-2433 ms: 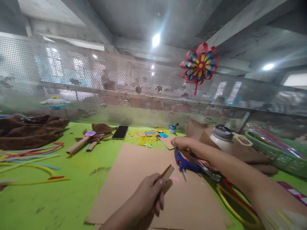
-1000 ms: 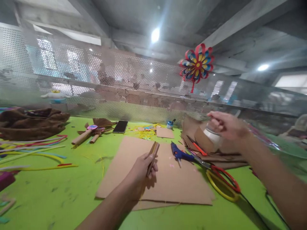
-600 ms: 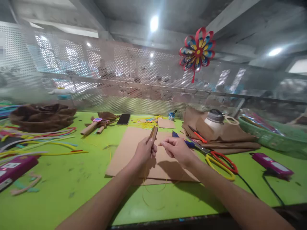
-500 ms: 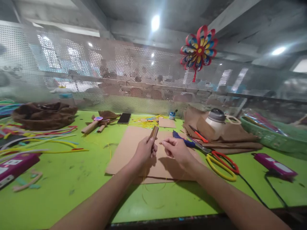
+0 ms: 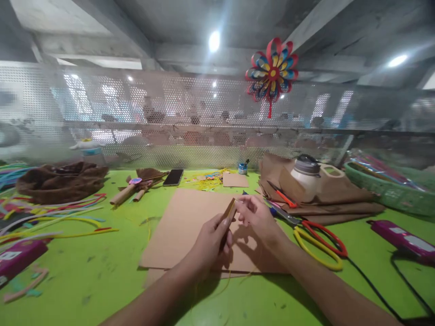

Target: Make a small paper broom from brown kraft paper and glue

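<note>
My left hand (image 5: 212,242) is closed around a small brown cardboard strip (image 5: 229,212), holding it upright over a large brown cardboard sheet (image 5: 190,222). My right hand (image 5: 256,217) is pinching the strip's top end with thumb and fingertips. Both hands meet above the middle of the sheet, which lies flat on the green table (image 5: 84,276). Just right of my right hand lie large scissors with red and yellow handles (image 5: 314,240).
Coloured paper strips (image 5: 50,217) and brown fabric (image 5: 59,181) lie at the left. A phone (image 5: 172,177), paper rolls (image 5: 127,192) and scraps sit at the back. White jar (image 5: 306,174), brown paper, green basket (image 5: 390,192) and a purple device (image 5: 404,240) stand at the right. A paper pinwheel (image 5: 272,72) hangs above.
My right hand came back from the jar at the right and took hold of the strip's top end. My left hand lowered the strip slightly toward me.
</note>
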`<action>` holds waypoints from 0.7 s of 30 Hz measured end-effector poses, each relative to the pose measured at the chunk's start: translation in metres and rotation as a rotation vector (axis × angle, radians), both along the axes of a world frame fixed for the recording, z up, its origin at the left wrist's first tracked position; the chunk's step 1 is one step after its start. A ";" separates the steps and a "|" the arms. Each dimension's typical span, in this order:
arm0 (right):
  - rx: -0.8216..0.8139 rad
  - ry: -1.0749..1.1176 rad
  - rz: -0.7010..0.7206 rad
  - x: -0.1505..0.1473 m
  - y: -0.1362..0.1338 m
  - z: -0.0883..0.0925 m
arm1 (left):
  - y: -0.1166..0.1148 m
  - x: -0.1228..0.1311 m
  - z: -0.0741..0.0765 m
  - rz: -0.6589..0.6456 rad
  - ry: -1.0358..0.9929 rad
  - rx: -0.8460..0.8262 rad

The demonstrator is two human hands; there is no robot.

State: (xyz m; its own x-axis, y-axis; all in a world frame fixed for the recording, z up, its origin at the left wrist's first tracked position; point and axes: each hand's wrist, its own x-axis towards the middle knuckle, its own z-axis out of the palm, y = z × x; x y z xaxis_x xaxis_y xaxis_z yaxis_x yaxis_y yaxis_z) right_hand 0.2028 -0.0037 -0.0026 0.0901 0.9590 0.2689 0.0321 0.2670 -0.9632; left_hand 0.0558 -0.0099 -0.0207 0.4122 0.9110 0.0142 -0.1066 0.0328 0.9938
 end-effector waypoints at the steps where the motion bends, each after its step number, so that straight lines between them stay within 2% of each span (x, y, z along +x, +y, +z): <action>1: -0.001 -0.001 0.019 0.000 -0.001 0.001 | -0.002 0.001 0.000 -0.017 0.003 -0.010; 7: -0.011 0.000 0.050 -0.001 -0.006 0.006 | -0.005 0.002 -0.002 -0.070 -0.027 -0.059; 13: -0.038 0.028 0.011 0.002 0.003 -0.003 | -0.002 -0.004 -0.003 -0.241 -0.088 -0.248; 17: -0.070 -0.033 0.010 0.002 0.011 -0.011 | -0.003 -0.006 -0.001 -0.223 -0.103 -0.316; 21: -0.076 -0.131 -0.031 0.019 0.022 -0.005 | 0.002 -0.008 0.000 -0.090 -0.129 -0.294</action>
State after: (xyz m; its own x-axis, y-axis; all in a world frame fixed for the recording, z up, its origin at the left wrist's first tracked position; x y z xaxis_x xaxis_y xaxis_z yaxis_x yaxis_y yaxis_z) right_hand 0.2220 0.0187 -0.0076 0.0889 0.9742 0.2074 0.1659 0.1908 -0.9675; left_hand 0.0476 -0.0082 -0.0208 0.5032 0.8437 -0.1868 -0.2144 0.3312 0.9189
